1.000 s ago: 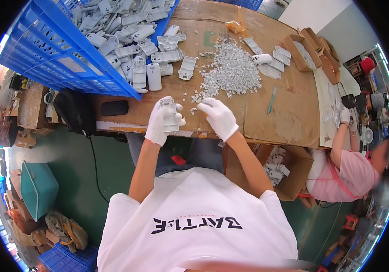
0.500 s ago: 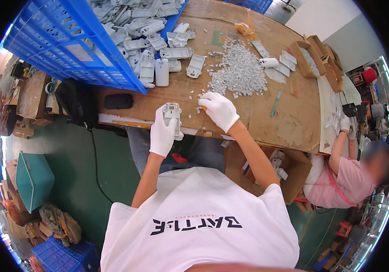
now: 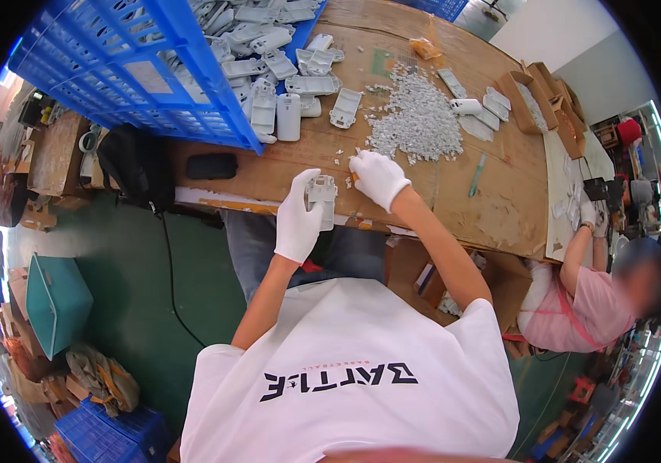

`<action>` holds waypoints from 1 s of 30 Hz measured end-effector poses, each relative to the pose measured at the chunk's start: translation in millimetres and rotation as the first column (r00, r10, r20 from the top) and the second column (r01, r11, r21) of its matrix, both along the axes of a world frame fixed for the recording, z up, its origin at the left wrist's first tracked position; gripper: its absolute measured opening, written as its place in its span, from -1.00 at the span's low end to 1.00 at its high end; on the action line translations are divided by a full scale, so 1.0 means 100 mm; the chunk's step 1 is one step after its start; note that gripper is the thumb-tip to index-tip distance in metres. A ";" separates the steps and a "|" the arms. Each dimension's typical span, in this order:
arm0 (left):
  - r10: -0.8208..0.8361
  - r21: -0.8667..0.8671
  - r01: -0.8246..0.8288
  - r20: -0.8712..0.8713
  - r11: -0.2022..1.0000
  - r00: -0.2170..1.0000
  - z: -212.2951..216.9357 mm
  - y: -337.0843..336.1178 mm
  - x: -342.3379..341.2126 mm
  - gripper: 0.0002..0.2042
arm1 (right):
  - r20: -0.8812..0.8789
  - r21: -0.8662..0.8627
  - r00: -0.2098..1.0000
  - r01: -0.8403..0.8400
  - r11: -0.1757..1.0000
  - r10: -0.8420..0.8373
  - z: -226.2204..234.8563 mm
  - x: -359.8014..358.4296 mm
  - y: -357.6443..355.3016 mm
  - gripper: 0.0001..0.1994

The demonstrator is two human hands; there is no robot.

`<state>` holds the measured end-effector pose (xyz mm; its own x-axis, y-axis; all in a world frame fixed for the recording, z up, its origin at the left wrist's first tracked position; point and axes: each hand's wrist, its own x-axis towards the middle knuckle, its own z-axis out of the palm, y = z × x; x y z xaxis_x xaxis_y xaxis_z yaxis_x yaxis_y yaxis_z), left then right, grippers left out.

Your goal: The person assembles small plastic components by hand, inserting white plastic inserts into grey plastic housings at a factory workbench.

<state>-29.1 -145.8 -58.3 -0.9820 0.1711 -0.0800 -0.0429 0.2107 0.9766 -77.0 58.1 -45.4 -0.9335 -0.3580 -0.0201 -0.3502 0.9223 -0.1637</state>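
My gloved left hand (image 3: pixel 300 220) is closed around a white plastic housing (image 3: pixel 320 202), held at the table's front edge with its hollow, ribbed side facing up. Just right of it, my gloved right hand (image 3: pixel 379 181) hovers low over the cardboard-covered table (image 3: pixel 492 208). Its fingers are bent around a small orange thing (image 3: pixel 356 178), mostly hidden, so its kind is unclear. A few tiny white pieces lie by those fingertips. Beyond them spreads a heap of small white plastic pieces (image 3: pixel 415 116). One loose housing (image 3: pixel 345 108) rests left of the heap.
A blue crate (image 3: pixel 141 73) lies tipped at the left, with many white housings (image 3: pixel 269 38) spilling out. Further right are a teal pen-like tool (image 3: pixel 477 176) and small cardboard boxes (image 3: pixel 527 100). A black case (image 3: pixel 212 166) sits at the front edge. A co-worker (image 3: pixel 577 301) works at the right.
The view has shifted slightly, so the table's things appear further right. My left hand's fingertips no longer show past the housing's right side. Both hands keep nearly the same places.
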 end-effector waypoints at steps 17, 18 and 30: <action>0.162 -0.137 -0.205 -0.270 0.969 0.949 0.29 0.23 0.11 -0.55 | -0.186 -0.757 0.927 0.076 0.649 -0.325 0.25 0.59 -0.61 -0.75; 0.165 -0.137 -0.208 -0.270 0.969 0.949 0.30 0.24 0.11 -0.55 | -0.234 -0.740 0.908 0.066 0.669 -0.348 0.25 0.59 -0.63 -0.75; 0.048 -0.033 -0.064 -0.360 0.997 0.932 0.40 0.15 0.12 -0.71 | -0.154 -0.743 0.925 0.123 0.658 -0.347 0.15 0.68 -0.49 -0.69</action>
